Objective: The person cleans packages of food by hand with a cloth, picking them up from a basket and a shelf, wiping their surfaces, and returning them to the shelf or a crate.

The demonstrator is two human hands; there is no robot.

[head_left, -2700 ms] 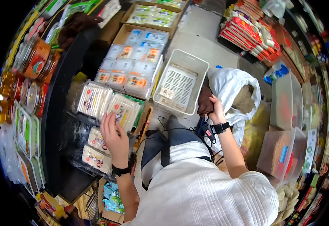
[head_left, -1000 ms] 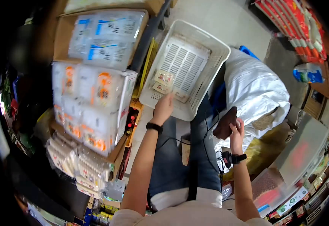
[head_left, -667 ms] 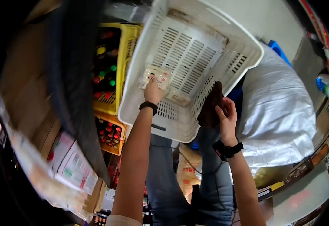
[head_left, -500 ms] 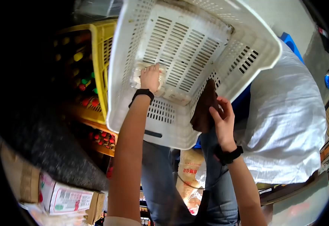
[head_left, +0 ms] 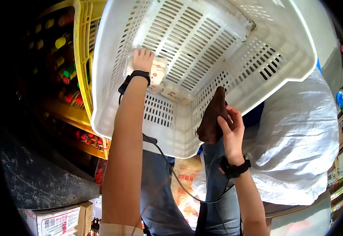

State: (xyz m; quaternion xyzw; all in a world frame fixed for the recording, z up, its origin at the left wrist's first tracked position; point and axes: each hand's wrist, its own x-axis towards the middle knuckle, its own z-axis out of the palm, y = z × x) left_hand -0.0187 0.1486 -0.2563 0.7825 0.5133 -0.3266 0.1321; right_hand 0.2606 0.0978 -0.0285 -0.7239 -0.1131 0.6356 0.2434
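Inside a large white plastic crate (head_left: 203,27), my left hand (head_left: 143,61) lies on a clear-wrapped pack (head_left: 158,70) with white contents and red marks. Its fingers are stretched out toward the pack's far edge; the underside of the hand is hidden. A similar wrapped pack (head_left: 175,93) sits beside it in the near corner of the crate floor. My right hand (head_left: 232,128) pinches a folded dark brown cloth (head_left: 212,118) between thumb and fingers, over the crate's near right rim.
A yellow crate (head_left: 83,51) of bottles with coloured caps stands at left, above an orange crate (head_left: 89,147). A bulging white woven sack (head_left: 297,133) is close on the right. Cartons (head_left: 57,222) lie lower left. A black cable (head_left: 179,183) hangs across my legs.
The view has shifted, and the crate appears larger and lower. My left hand has moved slightly up along the pack, uncovering more of it. The brown cloth stays in my right hand.
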